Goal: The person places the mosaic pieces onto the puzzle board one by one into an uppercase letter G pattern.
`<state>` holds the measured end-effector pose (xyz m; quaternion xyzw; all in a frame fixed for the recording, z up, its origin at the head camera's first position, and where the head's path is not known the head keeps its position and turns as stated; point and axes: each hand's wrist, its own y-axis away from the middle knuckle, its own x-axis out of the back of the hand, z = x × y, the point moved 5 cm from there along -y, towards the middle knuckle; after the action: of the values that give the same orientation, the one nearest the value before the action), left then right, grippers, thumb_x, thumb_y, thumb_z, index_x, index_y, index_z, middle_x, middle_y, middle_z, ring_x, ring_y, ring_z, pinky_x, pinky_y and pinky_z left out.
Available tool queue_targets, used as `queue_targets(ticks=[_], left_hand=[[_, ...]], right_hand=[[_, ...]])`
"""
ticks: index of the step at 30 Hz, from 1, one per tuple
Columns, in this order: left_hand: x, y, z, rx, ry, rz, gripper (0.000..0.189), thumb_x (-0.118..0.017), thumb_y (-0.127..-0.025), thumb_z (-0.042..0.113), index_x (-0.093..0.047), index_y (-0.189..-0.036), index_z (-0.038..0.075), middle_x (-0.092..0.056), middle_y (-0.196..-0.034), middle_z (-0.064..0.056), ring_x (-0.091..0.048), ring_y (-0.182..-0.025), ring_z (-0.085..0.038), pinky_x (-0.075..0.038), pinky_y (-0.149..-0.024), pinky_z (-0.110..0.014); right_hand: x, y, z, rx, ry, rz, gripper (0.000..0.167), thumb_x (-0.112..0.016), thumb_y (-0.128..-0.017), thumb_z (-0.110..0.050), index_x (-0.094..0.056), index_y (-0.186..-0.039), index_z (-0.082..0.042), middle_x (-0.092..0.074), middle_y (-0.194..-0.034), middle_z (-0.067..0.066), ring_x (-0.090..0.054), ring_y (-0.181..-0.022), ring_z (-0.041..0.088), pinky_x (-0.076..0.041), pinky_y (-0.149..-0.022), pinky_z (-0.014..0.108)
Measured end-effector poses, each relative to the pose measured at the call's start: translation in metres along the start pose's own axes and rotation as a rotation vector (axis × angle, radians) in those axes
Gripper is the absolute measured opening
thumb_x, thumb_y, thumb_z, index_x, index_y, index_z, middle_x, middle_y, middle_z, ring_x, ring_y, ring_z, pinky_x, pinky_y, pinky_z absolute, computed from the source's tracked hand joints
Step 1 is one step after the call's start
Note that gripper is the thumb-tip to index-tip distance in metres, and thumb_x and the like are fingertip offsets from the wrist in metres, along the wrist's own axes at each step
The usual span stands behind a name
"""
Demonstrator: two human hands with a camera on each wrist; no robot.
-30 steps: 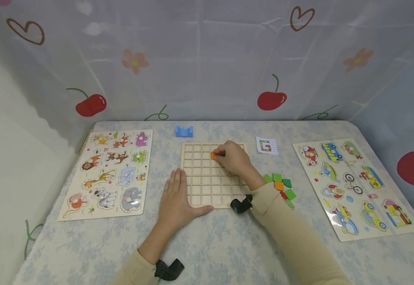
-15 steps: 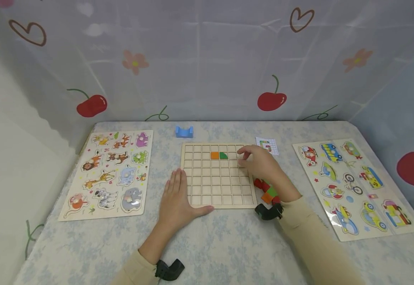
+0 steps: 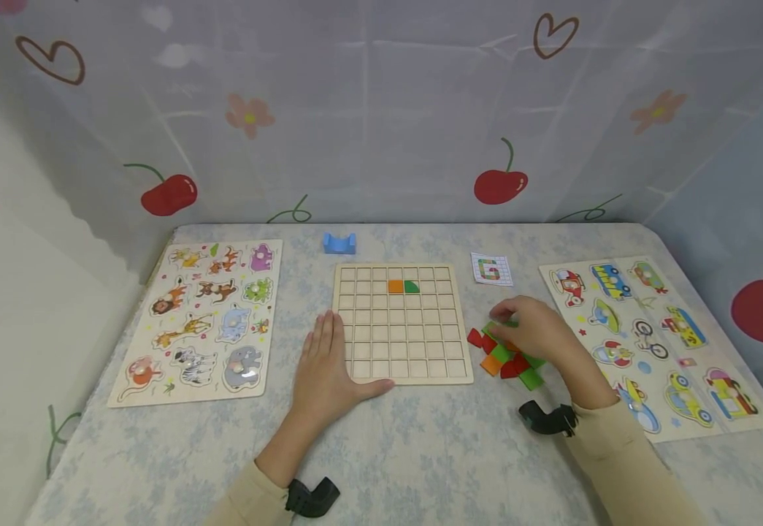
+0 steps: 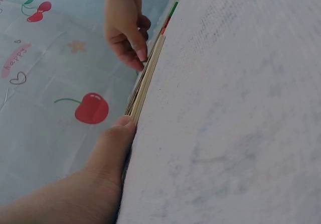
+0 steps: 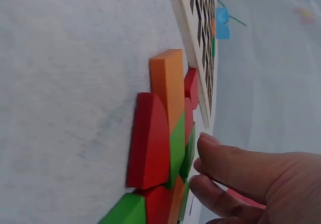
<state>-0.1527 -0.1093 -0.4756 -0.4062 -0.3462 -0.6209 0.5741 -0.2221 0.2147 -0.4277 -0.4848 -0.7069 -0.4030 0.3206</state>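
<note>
My left hand [image 3: 325,369] lies beside the wooden grid board [image 3: 381,372], straight fingers along its left edge and thumb along its front edge. In the left wrist view that thumb [image 4: 113,143] touches the board's side. An orange square tile [image 3: 396,287] and a green quarter-round tile [image 3: 411,287] sit side by side in the upper part of the grid. My right hand [image 3: 535,329] is over a pile of red, green and orange tiles [image 3: 501,353], right of the board. Its thumb and fingers are bent and apart near the pile, with no tile seen held in the right wrist view.
A small card with a coloured tile pattern [image 3: 492,269] lies behind the pile. A blue holder [image 3: 339,244] stands behind the board. An animal puzzle board [image 3: 118,391] lies at left, a vehicle puzzle board [image 3: 637,431] at right. A patterned cloth [image 3: 381,109] hangs behind.
My right hand has let go of the tile on the grid, leaving the green quarter-round beside the orange square. It has moved right to the pile. The left hand has stayed put.
</note>
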Motion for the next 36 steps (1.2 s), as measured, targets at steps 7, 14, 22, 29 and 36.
queue_targets(ticks=[7,14,22,29,36], left_hand=[[0.000,0.001,0.000,0.007,0.007,-0.013,0.143,-0.064,-0.062,0.089,-0.006,-0.158,0.000,-0.004,-0.168,-0.016,-0.002,-0.156,-0.029,-0.010,-0.127,-0.047],[0.001,0.001,0.000,0.015,0.018,-0.030,0.143,-0.064,-0.062,0.089,-0.004,-0.158,0.001,-0.003,-0.168,-0.015,-0.001,-0.156,-0.028,-0.008,-0.127,-0.046],[0.001,0.001,0.000,0.008,0.028,-0.011,0.143,-0.065,-0.062,0.088,-0.006,-0.159,0.002,-0.003,-0.168,-0.015,-0.001,-0.156,-0.029,-0.010,-0.127,-0.048],[0.001,0.000,0.000,0.011,0.023,-0.024,0.143,-0.065,-0.062,0.088,-0.003,-0.159,0.002,-0.001,-0.168,-0.014,0.001,-0.156,-0.028,-0.008,-0.127,-0.046],[0.000,0.000,0.000,0.010,0.022,-0.015,0.144,-0.065,-0.061,0.088,-0.004,-0.159,0.001,-0.002,-0.168,-0.015,0.000,-0.156,-0.028,-0.009,-0.127,-0.047]], right_hand=[[-0.004,0.004,0.004,0.015,-0.005,0.017,0.024,-0.070,-0.092,-0.025,-0.071,-0.111,-0.009,-0.063,-0.117,0.015,-0.056,-0.099,0.029,-0.052,-0.082,0.044],[-0.007,-0.001,0.002,0.079,-0.091,-0.015,0.014,-0.068,-0.094,-0.017,-0.066,-0.106,-0.010,-0.063,-0.107,0.010,-0.055,-0.098,0.027,-0.050,-0.083,0.040],[-0.007,-0.003,0.002,0.075,-0.114,-0.042,0.022,-0.066,-0.095,-0.016,-0.065,-0.115,-0.008,-0.063,-0.102,0.008,-0.055,-0.096,0.025,-0.049,-0.079,0.034],[-0.009,-0.005,0.004,0.076,-0.084,-0.047,0.023,-0.071,-0.092,-0.021,-0.066,-0.110,-0.009,-0.063,-0.105,0.009,-0.054,-0.096,0.025,-0.050,-0.079,0.036],[-0.010,-0.008,0.005,0.130,-0.150,-0.046,0.019,-0.070,-0.091,-0.014,-0.058,-0.106,-0.011,-0.060,-0.099,0.007,-0.053,-0.090,0.024,-0.047,-0.072,0.031]])
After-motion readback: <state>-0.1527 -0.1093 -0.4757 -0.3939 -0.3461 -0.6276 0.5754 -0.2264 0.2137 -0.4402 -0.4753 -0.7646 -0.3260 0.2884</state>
